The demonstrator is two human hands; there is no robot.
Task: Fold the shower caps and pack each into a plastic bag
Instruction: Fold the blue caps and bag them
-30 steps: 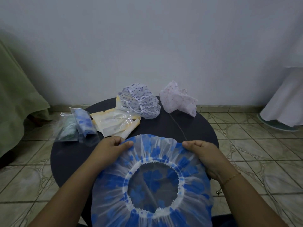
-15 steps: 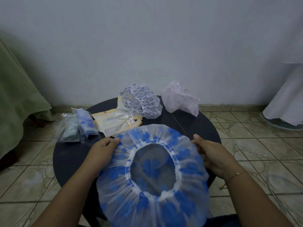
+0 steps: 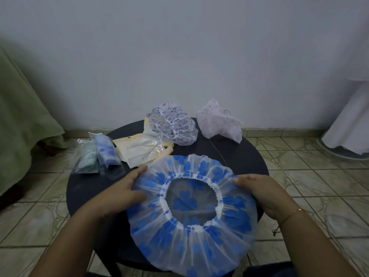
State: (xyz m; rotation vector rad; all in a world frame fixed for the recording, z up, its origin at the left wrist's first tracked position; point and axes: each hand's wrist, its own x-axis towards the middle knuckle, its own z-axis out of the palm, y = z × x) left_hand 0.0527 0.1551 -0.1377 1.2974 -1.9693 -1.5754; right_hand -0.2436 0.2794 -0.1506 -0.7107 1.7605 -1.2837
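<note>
A clear shower cap with blue flowers (image 3: pixel 191 232) lies spread open, elastic hole up, on the near half of a round dark table (image 3: pixel 83 188). My left hand (image 3: pixel 127 188) grips its left edge and my right hand (image 3: pixel 261 188) grips its right edge. At the back of the table sit a crumpled cap with a purple print (image 3: pixel 175 122) and a crumpled pale pink cap (image 3: pixel 219 122). Empty yellow-edged plastic bags (image 3: pixel 139 148) lie left of centre. Two packed bags (image 3: pixel 99 154), one blue and one green, rest at the table's left edge.
A pale wall stands behind the table. Green cloth (image 3: pixel 18 124) hangs at the left and white cloth (image 3: pixel 351 126) at the right. The floor is tiled (image 3: pixel 319 176).
The blue-flowered cap has been lowered from a tilted, lifted position and laid flatter on the table. Both hands slid down to its left and right edges.
</note>
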